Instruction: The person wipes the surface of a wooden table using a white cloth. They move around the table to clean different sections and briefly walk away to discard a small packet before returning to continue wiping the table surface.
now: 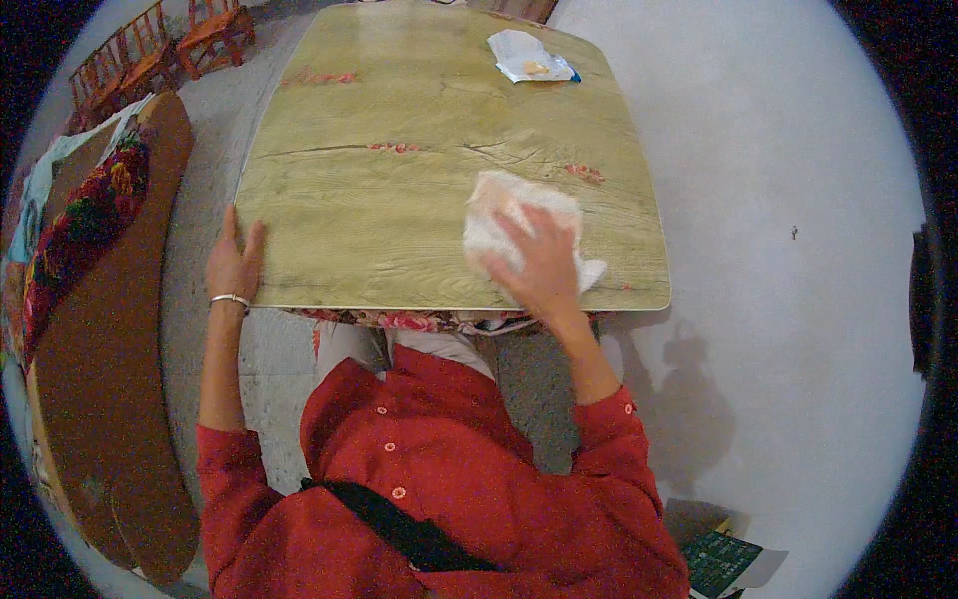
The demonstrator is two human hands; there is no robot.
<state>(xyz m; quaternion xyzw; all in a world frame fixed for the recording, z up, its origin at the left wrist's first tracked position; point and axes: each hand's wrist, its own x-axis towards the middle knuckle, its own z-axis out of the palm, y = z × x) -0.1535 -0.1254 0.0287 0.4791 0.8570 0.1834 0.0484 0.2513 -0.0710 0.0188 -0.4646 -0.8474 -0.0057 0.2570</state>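
Red shirt (pixel 439 489) below; right hand (pixel 544 265) flat, fingers spread, on white cloth (pixel 499 205).

Under your right hand (pixel 544 262) lies a soft, crumpled white cloth (pixel 509 215). The table (pixel 399 200) has a smooth wood-grain top, yellow-green, with a slight sheen and worn reddish patches. Your left hand (pixel 235 265) wears a shiny metal bangle (pixel 230 299). Your red shirt (pixel 439 489) looks like matt woven fabric. The floor (pixel 778 150) is matt and grey.

Desk (pixel 399 200): yellow-green wood-grain top, red floral flecks. Cloth (pixel 509 215): white. Shirt (pixel 449 499): red, pale buttons. Strap (pixel 399 524): black. Floor (pixel 778 150): pale grey. Board (pixel 110 399) at 9 o'clock: brown. Bracelet (pixel 230 299): silver.
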